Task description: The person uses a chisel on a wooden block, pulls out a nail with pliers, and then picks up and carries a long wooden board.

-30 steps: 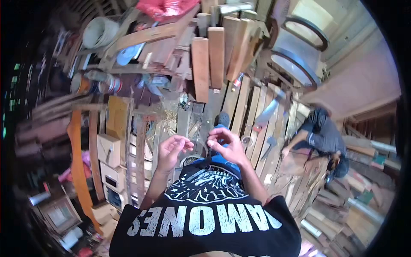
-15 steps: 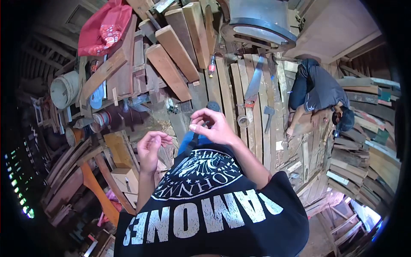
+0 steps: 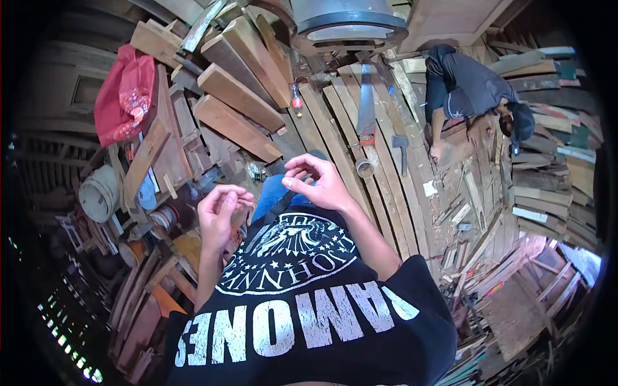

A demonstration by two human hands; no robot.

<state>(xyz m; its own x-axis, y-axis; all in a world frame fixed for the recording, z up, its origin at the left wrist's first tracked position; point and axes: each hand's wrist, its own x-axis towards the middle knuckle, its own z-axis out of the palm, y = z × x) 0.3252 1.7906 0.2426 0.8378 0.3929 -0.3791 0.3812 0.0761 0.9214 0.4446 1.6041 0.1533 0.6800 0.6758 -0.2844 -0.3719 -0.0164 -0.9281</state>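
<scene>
My left hand (image 3: pixel 222 211) is raised in front of my shirt, fingers loosely curved and apart, with nothing in it. To its right, my right hand (image 3: pixel 315 183) hovers above my blue trousers (image 3: pixel 269 196), its thumb and fingers curved with a gap between them and nothing held. The two hands do not touch. Beyond them on the planks lie a handsaw (image 3: pixel 366 106) with a red-orange handle, a hatchet (image 3: pixel 403 154) and a small cup (image 3: pixel 364 168). A bottle (image 3: pixel 297 103) with a red label stands near the thick boards.
At the right, a person (image 3: pixel 476 87) in dark clothes bends low over a board (image 3: pixel 454 149). Thick wooden blocks (image 3: pixel 237 127) lie ahead. A red bag (image 3: pixel 129 96) and a pale bucket (image 3: pixel 100 193) are at the left. Stacked timber (image 3: pixel 547 193) lines the right side.
The view has turned and shifted, so the saw, hatchet and blocks appear further left. My hands keep nearly the same loose pose, the left with its fingers slightly more extended.
</scene>
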